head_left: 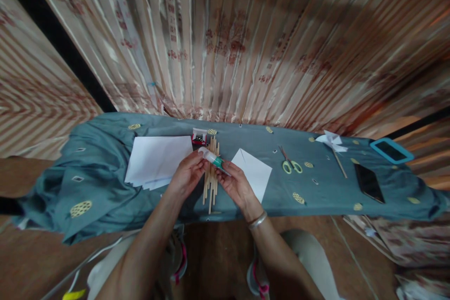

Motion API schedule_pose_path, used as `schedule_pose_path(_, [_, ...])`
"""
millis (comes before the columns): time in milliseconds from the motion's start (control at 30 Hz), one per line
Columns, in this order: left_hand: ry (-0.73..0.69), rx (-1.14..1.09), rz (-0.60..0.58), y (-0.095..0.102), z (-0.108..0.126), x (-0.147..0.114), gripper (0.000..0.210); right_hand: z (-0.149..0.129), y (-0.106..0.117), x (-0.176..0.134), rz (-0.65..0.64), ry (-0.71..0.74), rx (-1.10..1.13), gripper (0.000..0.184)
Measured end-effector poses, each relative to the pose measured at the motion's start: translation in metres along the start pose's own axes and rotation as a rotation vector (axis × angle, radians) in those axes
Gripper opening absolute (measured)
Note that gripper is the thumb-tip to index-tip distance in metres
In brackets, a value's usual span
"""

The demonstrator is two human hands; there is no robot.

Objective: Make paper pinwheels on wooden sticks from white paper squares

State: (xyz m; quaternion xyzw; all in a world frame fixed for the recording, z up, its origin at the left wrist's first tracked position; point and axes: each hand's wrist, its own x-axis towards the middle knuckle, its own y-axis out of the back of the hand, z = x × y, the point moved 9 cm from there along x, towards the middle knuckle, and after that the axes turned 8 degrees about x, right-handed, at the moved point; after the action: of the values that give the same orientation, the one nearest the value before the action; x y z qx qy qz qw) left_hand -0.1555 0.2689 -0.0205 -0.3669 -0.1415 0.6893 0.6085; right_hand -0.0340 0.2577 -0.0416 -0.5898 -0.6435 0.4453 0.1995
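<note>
A white and green tube (213, 157), like a glue stick, is held between my two hands above a bundle of wooden sticks (212, 183). My right hand (237, 185) grips its green end. At the pale end, the fingers of my left hand (190, 173) are pinched against the tube. Under and beside my right hand lies a white paper square (256, 171) with a crease or cut near one corner. A stack of white paper (160, 159) rests left of the sticks. Behind them stands a small open red and white box (199, 136) with dark pins or tacks.
Scissors with pale yellow-green handles (291, 166) lie right of the paper square. Farther right are a white paper pinwheel on a stick (332, 141), a dark phone (369, 183) and a blue-framed device (392, 150). A blue-green cloth (246, 211) covers the narrow table; a patterned curtain (225, 79) hangs behind.
</note>
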Motion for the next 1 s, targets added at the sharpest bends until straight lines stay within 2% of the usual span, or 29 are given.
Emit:
schedule_pose_path(267, [-0.013,0.002,-0.013,0.003,0.0,0.001,0.019,-0.005,-0.002,0.0,0.025,0.032,-0.03,0.029])
schedule_pose_path(533, [-0.082,0.08,-0.051,0.002,0.002,0.003,0.032,-0.024,-0.002,-0.004,0.043,0.136,-0.255,0.036])
schedule_pose_path(767, [-0.119,0.161,-0.023,0.001,0.004,0.001,0.034,-0.031,-0.001,-0.001,0.043,0.115,-0.334,0.035])
schedule_pose_path(867, [-0.151,0.224,0.006,0.005,0.007,0.001,0.04,-0.038,-0.003,0.003,0.02,0.109,-0.426,0.036])
schedule_pose_path(1000, [-0.173,0.291,0.011,0.005,0.006,0.001,0.043,-0.051,-0.012,0.007,-0.057,0.172,-0.613,0.027])
